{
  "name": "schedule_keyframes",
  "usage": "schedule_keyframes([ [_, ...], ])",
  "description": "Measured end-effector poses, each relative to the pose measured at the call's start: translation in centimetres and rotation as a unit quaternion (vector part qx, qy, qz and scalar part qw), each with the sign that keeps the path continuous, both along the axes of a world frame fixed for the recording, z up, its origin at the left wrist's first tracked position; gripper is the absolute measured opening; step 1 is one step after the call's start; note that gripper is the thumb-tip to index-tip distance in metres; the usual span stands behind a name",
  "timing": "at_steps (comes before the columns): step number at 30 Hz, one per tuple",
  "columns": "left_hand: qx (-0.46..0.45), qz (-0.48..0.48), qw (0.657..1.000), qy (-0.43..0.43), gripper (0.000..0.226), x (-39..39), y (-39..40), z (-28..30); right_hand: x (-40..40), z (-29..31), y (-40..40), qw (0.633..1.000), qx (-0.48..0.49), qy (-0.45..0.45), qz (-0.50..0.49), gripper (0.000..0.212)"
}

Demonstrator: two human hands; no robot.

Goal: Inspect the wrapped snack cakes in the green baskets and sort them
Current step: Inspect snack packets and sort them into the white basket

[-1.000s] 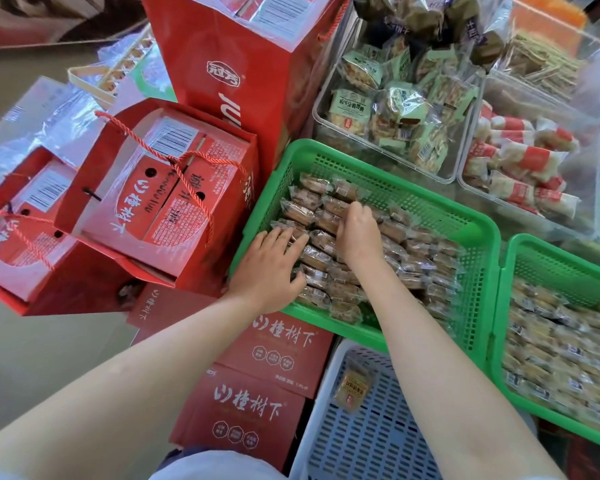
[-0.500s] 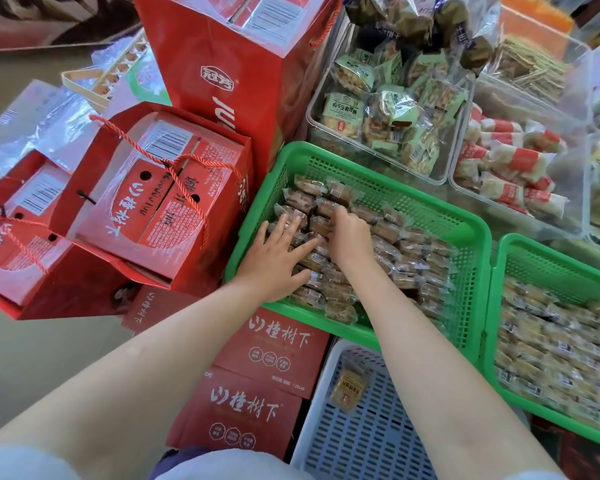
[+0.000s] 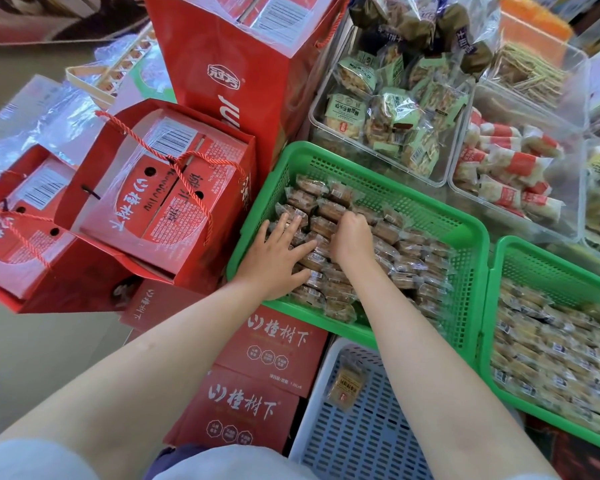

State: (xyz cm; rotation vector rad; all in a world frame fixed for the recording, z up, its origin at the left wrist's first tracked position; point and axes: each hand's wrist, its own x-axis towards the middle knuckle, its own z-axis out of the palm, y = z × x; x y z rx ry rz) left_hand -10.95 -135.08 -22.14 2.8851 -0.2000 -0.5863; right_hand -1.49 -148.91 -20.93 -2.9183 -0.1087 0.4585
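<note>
Snack cakes: the wrapped snack cakes (image 3: 388, 251) lie packed in rows in the near-left green basket (image 3: 465, 233); a second green basket (image 3: 541, 261) to its right holds paler cakes (image 3: 551, 351).
Left hand: your left hand (image 3: 274, 261) lies flat, fingers spread, pressing on the cakes at the basket's left side.
Right hand: your right hand (image 3: 352, 237) is curled knuckles-up over the middle rows; the fingertips are hidden, so you cannot tell whether they pinch a cake.
Handling: judge each cake light and soft, easily crushed; the clear film looks slick and crinkly.
Where to hold: take one by its short sealed ends or lightly across the flat faces, never squeezing the middle.
Packing: the rows touch one another, so a cake likely needs lifting straight up before it comes free.
Edges: the basket's wall stands above the cakes on every side; its right wall touches the second basket's left wall.
Open room, near: the pale blue crate (image 3: 368, 438) just below the basket holds a single packet (image 3: 347, 386), with bare floor around it for rejects.
Open room, left: red gift boxes (image 3: 160, 202) crowd close against the basket, so move little that way.
Open room, far: clear tubs (image 3: 444, 178) of other snacks sit just beyond the far rim.
</note>
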Motion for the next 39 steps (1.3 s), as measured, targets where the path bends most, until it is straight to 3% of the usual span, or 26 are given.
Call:
schedule_keyframes([
  [5,-0.004,0.001,1.000,-0.001,0.064,0.0,0.1,-0.1,0.9,0.6,0.1,0.998,0.022,0.042,-0.048,0.011],
  [8,-0.004,-0.001,1.000,-0.006,0.065,0.0,0.1,-0.2,1.0,1.4,-0.9,0.984,0.141,0.051,-0.101,0.003],
  [10,-0.007,-0.002,1.000,-0.008,0.065,0.0,0.1,-0.4,0.7,1.7,-1.8,0.961,0.228,0.067,-0.138,0.009],
  [13,-0.010,0.000,1.000,-0.010,0.065,0.1,0.1,-0.5,0.4,1.8,-2.9,0.906,0.345,0.109,-0.220,0.019],
  [16,-0.013,0.002,1.000,-0.010,0.065,0.1,0.1,-0.6,0.5,2.6,-3.5,0.799,0.495,0.189,-0.286,0.024],
  [18,-0.010,0.001,1.000,-0.011,0.065,0.1,0.1,-0.6,0.5,2.9,-3.8,0.761,0.535,0.210,-0.301,0.024],
  [19,-0.009,0.001,1.000,-0.011,0.065,0.1,0.1,-0.5,0.3,2.9,-3.9,0.769,0.529,0.201,-0.298,0.023],
  [22,-0.007,0.000,1.000,-0.011,0.065,0.1,0.1,-0.3,0.0,3.0,-3.7,0.896,0.391,0.079,-0.196,0.016],
  [24,-0.006,-0.001,1.000,-0.011,0.065,0.1,0.1,-0.2,-0.3,3.3,-3.2,0.943,0.308,0.041,-0.117,0.012],
  [30,-0.004,0.001,1.000,-0.006,0.065,0.0,0.1,0.0,-0.5,3.5,-1.3,0.947,0.302,0.061,-0.089,0.004],
  [34,-0.003,0.003,1.000,-0.003,0.064,0.1,0.2,0.0,0.2,4.6,0.4,0.963,0.269,0.004,-0.007,0.006],
  [39,-0.009,0.001,1.000,-0.007,0.065,0.1,0.2,-0.3,0.6,4.1,-0.6,0.950,0.283,-0.046,-0.128,0.003],
])
